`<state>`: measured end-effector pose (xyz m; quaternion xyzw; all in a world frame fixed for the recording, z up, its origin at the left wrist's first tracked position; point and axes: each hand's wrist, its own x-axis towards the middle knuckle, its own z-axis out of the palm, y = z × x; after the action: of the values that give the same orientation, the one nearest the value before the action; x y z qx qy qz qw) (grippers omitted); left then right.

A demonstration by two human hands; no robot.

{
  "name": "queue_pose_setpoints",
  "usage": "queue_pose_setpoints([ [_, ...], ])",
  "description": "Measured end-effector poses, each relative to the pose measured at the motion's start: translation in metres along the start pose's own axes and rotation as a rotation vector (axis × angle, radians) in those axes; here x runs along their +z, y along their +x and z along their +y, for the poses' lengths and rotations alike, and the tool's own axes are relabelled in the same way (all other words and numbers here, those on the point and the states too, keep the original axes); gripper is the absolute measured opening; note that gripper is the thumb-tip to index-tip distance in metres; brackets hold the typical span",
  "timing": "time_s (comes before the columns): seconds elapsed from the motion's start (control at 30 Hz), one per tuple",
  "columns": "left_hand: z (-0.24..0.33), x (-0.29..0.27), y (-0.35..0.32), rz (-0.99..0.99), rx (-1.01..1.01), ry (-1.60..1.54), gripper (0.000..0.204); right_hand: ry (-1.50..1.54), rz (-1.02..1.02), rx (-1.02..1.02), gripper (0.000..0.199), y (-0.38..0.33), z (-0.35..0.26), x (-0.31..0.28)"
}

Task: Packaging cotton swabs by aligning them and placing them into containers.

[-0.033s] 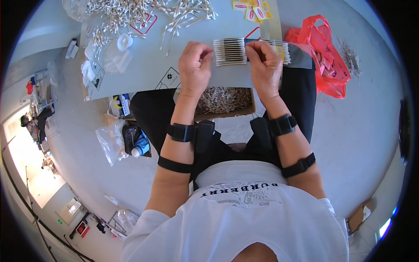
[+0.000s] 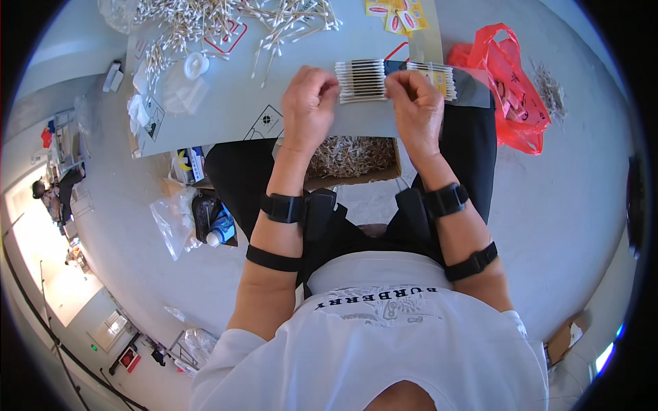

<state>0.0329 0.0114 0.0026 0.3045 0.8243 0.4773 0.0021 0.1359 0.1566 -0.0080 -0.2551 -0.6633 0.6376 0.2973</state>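
A neat row of black-stemmed cotton swabs (image 2: 362, 81) lies side by side on the grey table. My left hand (image 2: 308, 103) is at the row's left end, thumb and fingers pinched together beside the white tips. At the opposite end, my right hand (image 2: 417, 103) has its fingers curled into a pinch against the tips. Whatever sits between the fingertips of either hand is too small to make out. Partly behind my right hand lies a flat bundle of cotton swabs with a yellow label (image 2: 441, 82).
Loose cotton swabs (image 2: 192, 24) are heaped at the far left of the table (image 2: 226, 96), near a small white round lid (image 2: 196, 66). Yellow labels (image 2: 404, 17) lie at the far right. A swab-filled cardboard box (image 2: 353, 156) sits below the table edge; a red plastic bag (image 2: 507, 96) is at right.
My left hand has shifted very slightly right, closer to the swab tips. My right hand has hardly moved, and the row stays in place.
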Motion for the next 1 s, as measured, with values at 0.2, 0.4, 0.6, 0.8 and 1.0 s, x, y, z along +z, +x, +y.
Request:
queue_pose_setpoints([
  [0.2,0.009,-0.003,0.002,-0.238,0.099,0.277,0.014,-0.448,-0.262,0.037,0.010,-0.025,-0.011,-0.008],
  [0.4,0.006,0.001,0.005,-0.290,0.187,0.321,0.012,-0.594,-0.293,-0.076,0.010,-0.029,-0.013,-0.005],
  [0.6,0.007,0.001,0.011,-0.363,0.168,0.336,0.011,-0.677,-0.321,-0.113,0.009,-0.031,-0.013,-0.004],
  [0.8,0.014,-0.015,0.010,-0.333,0.094,0.154,0.012,-0.655,-0.299,-0.107,0.008,-0.030,-0.011,-0.005],
  [1.0,0.020,-0.047,-0.016,-0.550,-0.028,0.138,0.011,-0.537,-0.259,-0.010,0.007,-0.027,-0.011,-0.005],
])
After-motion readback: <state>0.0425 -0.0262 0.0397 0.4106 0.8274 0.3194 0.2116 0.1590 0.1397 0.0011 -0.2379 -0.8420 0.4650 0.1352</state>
